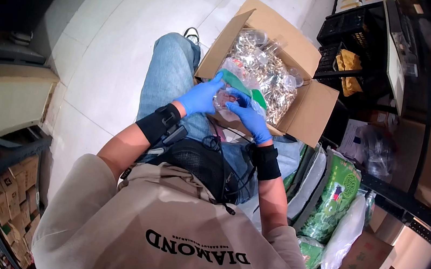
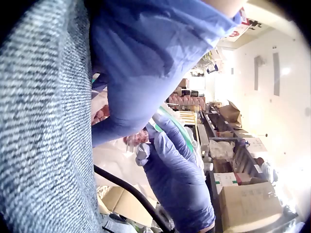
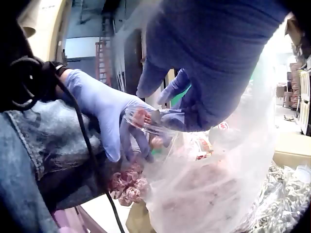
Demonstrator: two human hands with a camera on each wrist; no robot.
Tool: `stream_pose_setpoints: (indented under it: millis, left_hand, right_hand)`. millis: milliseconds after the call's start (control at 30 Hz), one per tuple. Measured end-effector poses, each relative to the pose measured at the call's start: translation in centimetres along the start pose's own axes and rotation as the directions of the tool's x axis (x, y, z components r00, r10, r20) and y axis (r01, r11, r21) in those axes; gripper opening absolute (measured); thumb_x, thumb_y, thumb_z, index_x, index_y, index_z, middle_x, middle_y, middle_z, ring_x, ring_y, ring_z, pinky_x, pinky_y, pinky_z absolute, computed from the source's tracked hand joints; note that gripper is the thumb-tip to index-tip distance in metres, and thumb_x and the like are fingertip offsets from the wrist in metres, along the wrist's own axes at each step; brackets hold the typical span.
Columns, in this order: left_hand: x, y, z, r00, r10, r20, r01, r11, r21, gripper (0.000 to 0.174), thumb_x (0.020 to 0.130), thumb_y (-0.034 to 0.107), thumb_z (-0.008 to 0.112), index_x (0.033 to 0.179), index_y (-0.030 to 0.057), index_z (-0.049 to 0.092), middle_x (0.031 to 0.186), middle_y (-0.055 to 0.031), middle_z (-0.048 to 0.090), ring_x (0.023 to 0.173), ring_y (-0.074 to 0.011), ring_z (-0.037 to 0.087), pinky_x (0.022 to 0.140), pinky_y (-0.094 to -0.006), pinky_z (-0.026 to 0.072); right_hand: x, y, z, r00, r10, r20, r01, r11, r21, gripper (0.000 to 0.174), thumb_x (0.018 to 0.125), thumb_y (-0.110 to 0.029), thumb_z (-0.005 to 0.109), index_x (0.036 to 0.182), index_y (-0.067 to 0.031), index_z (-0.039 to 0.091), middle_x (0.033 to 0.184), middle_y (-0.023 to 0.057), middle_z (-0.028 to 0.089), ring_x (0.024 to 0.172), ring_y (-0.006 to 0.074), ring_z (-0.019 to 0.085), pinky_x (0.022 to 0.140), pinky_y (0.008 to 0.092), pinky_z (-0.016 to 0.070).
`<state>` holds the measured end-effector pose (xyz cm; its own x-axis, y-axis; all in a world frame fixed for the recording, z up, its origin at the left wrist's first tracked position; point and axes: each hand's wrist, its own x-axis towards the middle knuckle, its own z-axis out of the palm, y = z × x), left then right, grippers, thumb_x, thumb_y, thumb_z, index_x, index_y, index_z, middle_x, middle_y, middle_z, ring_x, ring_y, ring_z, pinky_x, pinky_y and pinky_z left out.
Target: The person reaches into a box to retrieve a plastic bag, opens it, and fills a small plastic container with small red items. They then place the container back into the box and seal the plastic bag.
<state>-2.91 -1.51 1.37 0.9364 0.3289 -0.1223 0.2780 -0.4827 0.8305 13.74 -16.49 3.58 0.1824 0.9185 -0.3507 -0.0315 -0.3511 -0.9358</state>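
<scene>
Both hands wear blue gloves and meet over the near edge of an open cardboard box. The left hand grips a small clear plastic cup from the side, with reddish dried pieces inside it. From the other side, the right hand pinches the cup at its rim with thumb and fingers. In the right wrist view, a translucent plastic bag hangs just below the cup, and a cluster of reddish dried pieces shows beside it. Green wrapping lies right behind the fingers.
Many small silvery packets and a few clear cups fill the box. Black cables hang by the lap. Green printed bags stand at the right, near a black shelf. Shelved cartons are at the left.
</scene>
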Motion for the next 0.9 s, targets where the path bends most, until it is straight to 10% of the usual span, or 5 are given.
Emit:
stream_pose_setpoints:
  millis: [367,467,633,900]
  left_hand:
    - [0.0,-0.5,0.0,0.999,0.040,-0.002,-0.040,0.999,-0.024,0.091,0.059,0.014,0.084,0.139,0.0030,0.043,0.155,-0.0231,0.033,0.125,-0.0414,0.052,0.101,-0.0425,0.0495]
    - [-0.2,-0.2,0.3,0.992,0.093,-0.084,-0.093,0.996,-0.001,0.087,0.062,0.013,0.083,0.139,0.0034,0.044,0.151,-0.0218,0.040,0.125,-0.0397,0.054,0.102,-0.0416,0.0490]
    - [-0.5,0.3,-0.6,0.953,0.296,-0.061,-0.302,0.938,-0.169,0.074,0.068,0.012,0.084,0.134,0.0039,0.051,0.136,-0.0179,0.057,0.122,-0.0327,0.059,0.101,-0.0393,0.0492]
    - [-1.0,1.7,-1.2,0.964,0.239,-0.119,-0.263,0.928,-0.265,0.061,0.069,0.008,0.083,0.125,0.0064,0.059,0.123,-0.0141,0.064,0.115,-0.0302,0.063,0.100,-0.0389,0.0486]
  right_hand:
    - [-0.4,-1.3,-0.8,0.985,-0.001,-0.174,0.007,0.999,0.038,0.023,0.095,-0.012,0.060,0.115,-0.0052,0.070,0.113,0.0009,0.069,0.102,0.0107,0.061,0.091,0.0278,0.0473]
    - [0.5,0.7,-1.6,0.939,-0.105,-0.327,-0.106,0.818,-0.566,0.021,0.096,-0.018,0.055,0.105,-0.0041,0.068,0.091,0.0132,0.071,0.083,0.0212,0.067,0.078,0.0334,0.0520]
    - [3.7,4.6,-3.0,0.935,-0.304,-0.183,-0.011,0.491,-0.871,0.022,0.094,-0.013,0.046,0.103,-0.0035,0.062,0.094,0.0217,0.069,0.078,0.0406,0.068,0.070,0.0480,0.0535]
    - [10.4,13.8,-6.1,0.967,0.184,-0.178,-0.246,0.477,-0.843,0.049,0.101,-0.041,0.035,0.134,-0.0084,0.052,0.118,0.0260,0.064,0.107,0.0476,0.060,0.095,0.0529,0.0470]
